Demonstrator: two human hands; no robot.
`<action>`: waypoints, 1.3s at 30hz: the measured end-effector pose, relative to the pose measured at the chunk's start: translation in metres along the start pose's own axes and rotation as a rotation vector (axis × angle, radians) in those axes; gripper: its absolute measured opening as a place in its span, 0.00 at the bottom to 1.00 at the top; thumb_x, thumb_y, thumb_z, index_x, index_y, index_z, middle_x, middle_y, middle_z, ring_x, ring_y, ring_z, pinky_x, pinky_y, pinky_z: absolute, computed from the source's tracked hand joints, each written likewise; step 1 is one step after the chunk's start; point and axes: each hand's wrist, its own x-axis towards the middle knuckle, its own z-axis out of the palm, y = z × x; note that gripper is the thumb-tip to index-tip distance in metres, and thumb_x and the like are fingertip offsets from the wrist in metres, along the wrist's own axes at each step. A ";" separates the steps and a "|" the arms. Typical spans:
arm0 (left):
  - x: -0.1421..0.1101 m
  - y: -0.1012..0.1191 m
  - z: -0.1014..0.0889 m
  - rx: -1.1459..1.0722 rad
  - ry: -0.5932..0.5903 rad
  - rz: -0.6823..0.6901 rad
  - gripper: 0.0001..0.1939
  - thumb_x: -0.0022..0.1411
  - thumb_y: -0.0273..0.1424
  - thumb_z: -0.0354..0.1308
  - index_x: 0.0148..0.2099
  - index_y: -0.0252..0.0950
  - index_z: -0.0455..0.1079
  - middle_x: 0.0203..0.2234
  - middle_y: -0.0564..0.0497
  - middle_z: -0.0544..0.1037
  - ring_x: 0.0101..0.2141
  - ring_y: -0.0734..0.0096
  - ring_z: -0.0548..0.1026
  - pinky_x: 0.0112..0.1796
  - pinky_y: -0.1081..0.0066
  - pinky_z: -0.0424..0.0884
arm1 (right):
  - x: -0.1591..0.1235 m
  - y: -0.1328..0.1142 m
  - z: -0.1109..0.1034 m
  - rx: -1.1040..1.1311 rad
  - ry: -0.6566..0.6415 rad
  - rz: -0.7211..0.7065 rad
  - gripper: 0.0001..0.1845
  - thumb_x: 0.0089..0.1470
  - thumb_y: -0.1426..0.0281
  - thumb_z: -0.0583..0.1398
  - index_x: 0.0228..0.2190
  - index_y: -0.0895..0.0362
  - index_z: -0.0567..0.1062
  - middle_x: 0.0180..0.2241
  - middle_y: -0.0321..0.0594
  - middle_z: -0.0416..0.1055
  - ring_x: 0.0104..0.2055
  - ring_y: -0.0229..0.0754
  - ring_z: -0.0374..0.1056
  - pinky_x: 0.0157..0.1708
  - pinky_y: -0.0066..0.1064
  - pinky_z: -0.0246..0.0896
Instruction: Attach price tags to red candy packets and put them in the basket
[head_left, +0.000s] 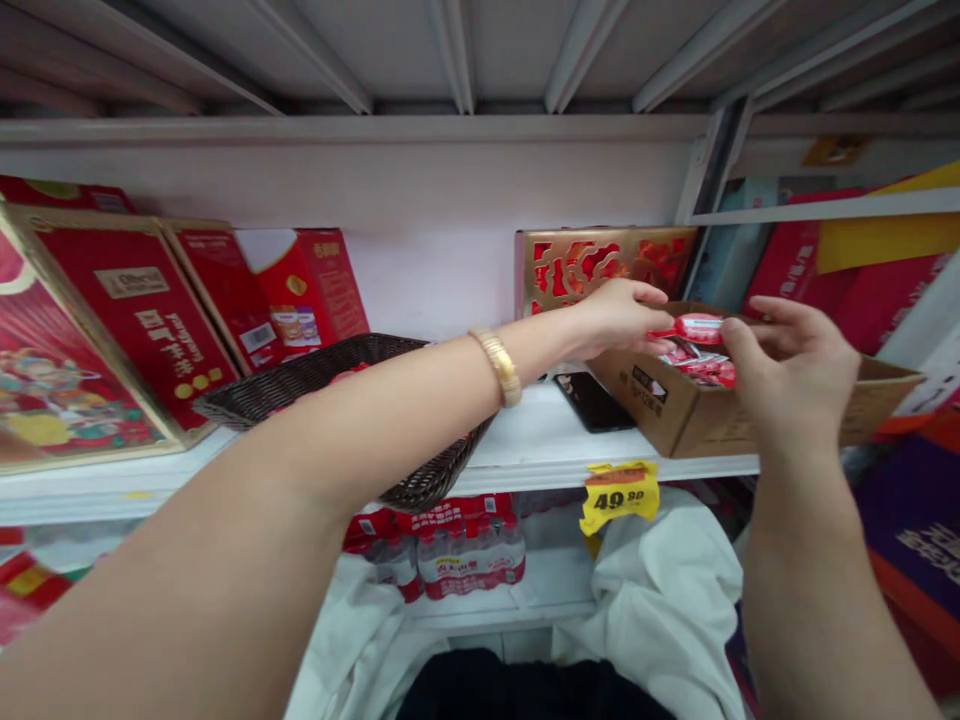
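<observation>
A small red packet [699, 328] with a pale label is held up between my two hands over an open cardboard box [720, 425]. My left hand [619, 315], reaching across from the left, has its fingertips at the packet's left end. At the other end, the thumb and fingers of my right hand [802, 365] pinch it. More red shiny packets [705, 370] lie inside the box, just below. A dark woven basket [427, 485] sits partly behind my left forearm, with something red in it mostly hidden.
A black phone [596, 402] lies on the white shelf [525, 440] beside the box. Red cartons [142, 310] stand at left, and a gold-and-red gift box [600, 262] is behind. A yellow price tag [620, 497] hangs at the shelf edge. Bottled drinks [469, 560] are below.
</observation>
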 end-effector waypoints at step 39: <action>-0.116 -0.103 -0.193 1.456 -0.064 -0.499 0.19 0.66 0.37 0.57 0.56 0.35 0.68 0.52 0.44 0.73 0.47 0.58 0.74 0.46 0.55 0.74 | -0.111 -0.040 0.116 0.013 -0.537 -0.417 0.10 0.52 0.65 0.61 0.35 0.55 0.80 0.30 0.41 0.77 0.29 0.44 0.69 0.35 0.36 0.62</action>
